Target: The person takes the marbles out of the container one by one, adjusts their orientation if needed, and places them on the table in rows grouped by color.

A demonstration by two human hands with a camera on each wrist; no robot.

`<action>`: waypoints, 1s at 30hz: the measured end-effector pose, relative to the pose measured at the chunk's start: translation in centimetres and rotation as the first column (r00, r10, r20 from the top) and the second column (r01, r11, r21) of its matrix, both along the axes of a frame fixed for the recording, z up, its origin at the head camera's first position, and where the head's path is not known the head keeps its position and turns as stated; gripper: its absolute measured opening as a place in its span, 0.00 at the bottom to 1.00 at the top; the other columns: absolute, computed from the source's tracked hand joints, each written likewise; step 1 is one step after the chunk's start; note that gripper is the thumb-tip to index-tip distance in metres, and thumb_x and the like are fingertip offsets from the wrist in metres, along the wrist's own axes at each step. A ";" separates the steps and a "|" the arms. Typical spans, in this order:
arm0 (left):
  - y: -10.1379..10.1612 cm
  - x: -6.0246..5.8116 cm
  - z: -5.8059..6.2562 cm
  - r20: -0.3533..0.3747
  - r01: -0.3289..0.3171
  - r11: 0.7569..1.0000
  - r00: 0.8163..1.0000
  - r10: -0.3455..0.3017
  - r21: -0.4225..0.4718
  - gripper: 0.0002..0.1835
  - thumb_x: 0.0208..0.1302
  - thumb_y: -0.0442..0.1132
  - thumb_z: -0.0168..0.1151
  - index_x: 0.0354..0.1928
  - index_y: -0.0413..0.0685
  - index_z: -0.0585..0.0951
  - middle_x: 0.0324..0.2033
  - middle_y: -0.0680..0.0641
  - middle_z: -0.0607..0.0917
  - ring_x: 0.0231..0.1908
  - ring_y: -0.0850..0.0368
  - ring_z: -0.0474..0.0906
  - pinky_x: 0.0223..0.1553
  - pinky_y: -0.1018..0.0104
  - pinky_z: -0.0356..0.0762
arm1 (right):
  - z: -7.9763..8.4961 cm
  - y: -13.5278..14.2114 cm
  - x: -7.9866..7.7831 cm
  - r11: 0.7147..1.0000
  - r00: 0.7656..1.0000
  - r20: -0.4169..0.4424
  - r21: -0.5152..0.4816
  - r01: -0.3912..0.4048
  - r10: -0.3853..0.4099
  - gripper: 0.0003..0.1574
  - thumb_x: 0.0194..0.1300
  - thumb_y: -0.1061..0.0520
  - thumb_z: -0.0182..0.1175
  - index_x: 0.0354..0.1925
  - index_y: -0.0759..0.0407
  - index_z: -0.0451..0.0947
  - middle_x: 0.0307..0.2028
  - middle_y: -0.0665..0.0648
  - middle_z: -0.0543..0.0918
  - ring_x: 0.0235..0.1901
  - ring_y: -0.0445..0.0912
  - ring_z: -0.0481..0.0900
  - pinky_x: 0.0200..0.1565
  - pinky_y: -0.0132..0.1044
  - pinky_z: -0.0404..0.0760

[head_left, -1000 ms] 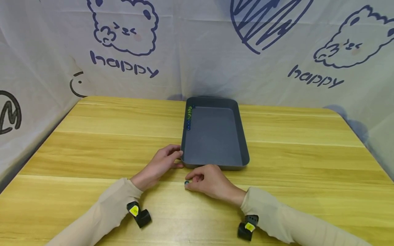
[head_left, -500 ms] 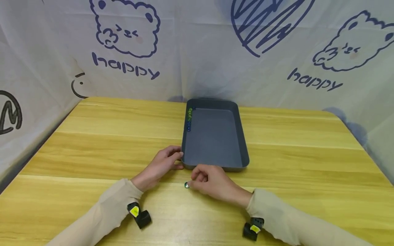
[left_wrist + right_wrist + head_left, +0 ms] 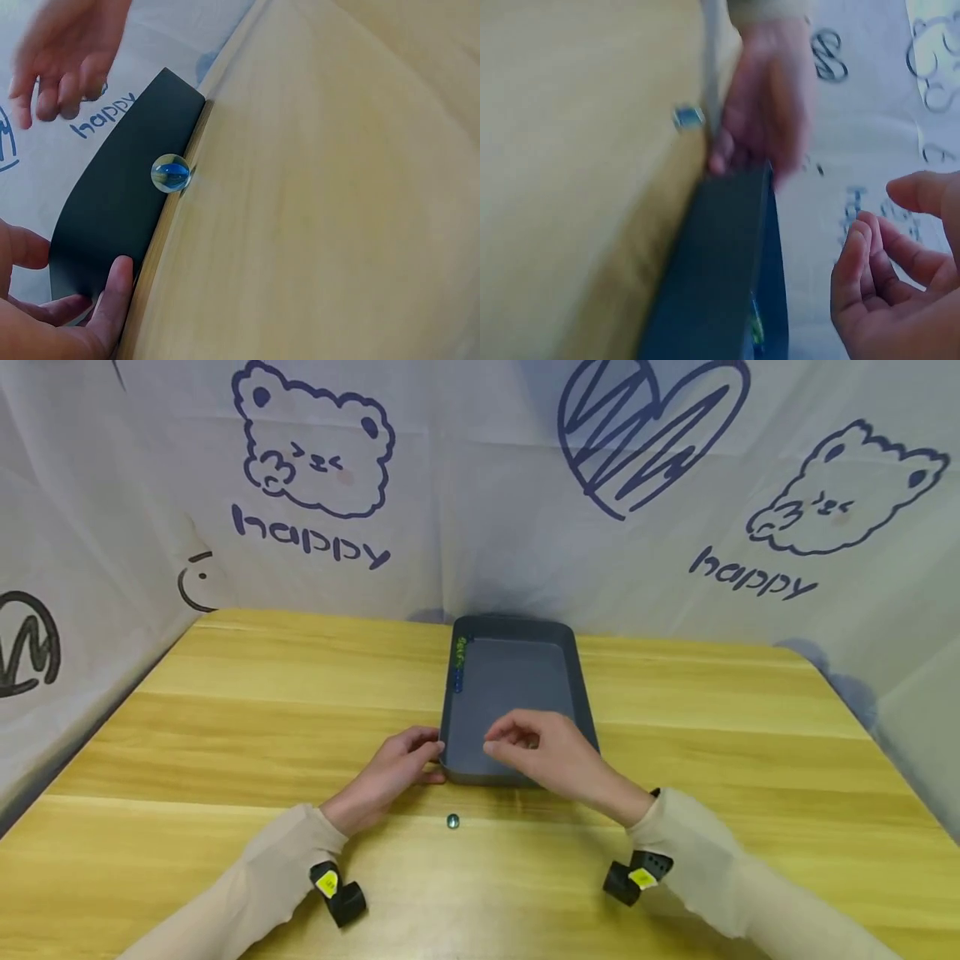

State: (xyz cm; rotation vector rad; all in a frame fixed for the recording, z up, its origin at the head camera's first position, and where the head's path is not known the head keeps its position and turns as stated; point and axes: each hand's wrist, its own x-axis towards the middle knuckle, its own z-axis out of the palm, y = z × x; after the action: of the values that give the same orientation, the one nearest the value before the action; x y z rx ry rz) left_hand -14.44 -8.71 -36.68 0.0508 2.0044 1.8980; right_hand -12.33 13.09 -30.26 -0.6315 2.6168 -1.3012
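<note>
A clear glass marble point(image 3: 453, 821) with a blue-green core lies on the table just in front of the dark grey tray point(image 3: 517, 681). My left hand point(image 3: 393, 774) rests against the tray's near left corner, its fingertips touching the outside wall. Above the tray's near end hovers my right hand point(image 3: 555, 752); its thumb and loosely bent fingers stand apart with nothing between them, as the right wrist view shows. Inside the tray, green marbles point(image 3: 461, 652) and blue marbles point(image 3: 458, 681) line up along the left wall.
The wooden table point(image 3: 225, 718) spreads out on both sides of the tray. Behind it hangs a white cloth point(image 3: 495, 527) with drawn bears and a heart. Each wrist wears a small black camera.
My right hand has let go of the glass marble and moved up and right, over the tray. The marble stays on the table. My left hand keeps its place at the tray corner.
</note>
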 end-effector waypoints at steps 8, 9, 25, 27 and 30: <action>-0.2 0.4 -0.6 -0.001 -0.007 1.000 1.000 0.007 0.011 0.21 0.74 0.34 0.46 0.63 0.28 0.66 0.55 0.32 0.73 0.51 0.45 0.74 0.46 0.62 0.82 | -0.5 1.0 -4.1 0.998 0.998 0.043 -0.025 0.049 -0.048 0.16 0.69 0.54 0.59 0.51 0.60 0.80 0.43 0.54 0.82 0.42 0.50 0.79 0.44 0.43 0.81; -0.2 0.4 -0.6 -0.001 -0.008 1.000 1.000 0.008 0.013 0.21 0.73 0.34 0.46 0.63 0.28 0.66 0.55 0.32 0.73 0.51 0.45 0.74 0.46 0.62 0.82 | -0.5 1.0 -4.6 0.998 0.997 0.052 -0.025 0.051 -0.049 0.16 0.69 0.54 0.59 0.52 0.60 0.79 0.44 0.55 0.82 0.43 0.50 0.79 0.46 0.45 0.81; 0.2 0.2 0.0 -0.012 -0.047 0.999 0.999 0.047 0.017 0.21 0.73 0.33 0.46 0.63 0.28 0.67 0.53 0.33 0.74 0.48 0.46 0.76 0.44 0.62 0.83 | 0.7 0.2 -9.7 0.996 0.992 0.106 -0.044 0.080 -0.075 0.23 0.63 0.53 0.66 0.55 0.59 0.80 0.41 0.57 0.80 0.43 0.50 0.76 0.52 0.49 0.78; 0.2 0.2 0.0 -0.017 -0.044 0.999 0.999 0.045 0.017 0.21 0.74 0.33 0.45 0.63 0.28 0.66 0.53 0.32 0.74 0.48 0.46 0.75 0.44 0.62 0.83 | 0.4 0.1 -10.1 0.995 0.989 0.114 -0.039 0.094 -0.089 0.23 0.63 0.53 0.66 0.55 0.58 0.80 0.41 0.57 0.80 0.43 0.50 0.75 0.51 0.47 0.78; 0.2 0.3 0.0 -0.014 -0.048 0.999 0.999 0.048 0.018 0.21 0.74 0.33 0.46 0.63 0.28 0.67 0.53 0.32 0.74 0.49 0.46 0.75 0.44 0.62 0.83 | -0.1 -0.1 -10.6 0.993 0.986 0.128 -0.036 0.109 -0.104 0.23 0.63 0.53 0.66 0.55 0.58 0.80 0.42 0.57 0.79 0.43 0.51 0.75 0.52 0.48 0.77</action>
State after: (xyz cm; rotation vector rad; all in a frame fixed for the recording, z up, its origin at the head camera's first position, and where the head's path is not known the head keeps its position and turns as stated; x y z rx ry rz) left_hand -14.12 -8.47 -36.63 0.0211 2.0156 1.9504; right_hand -22.96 13.03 -30.31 -0.4056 2.5577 -1.3827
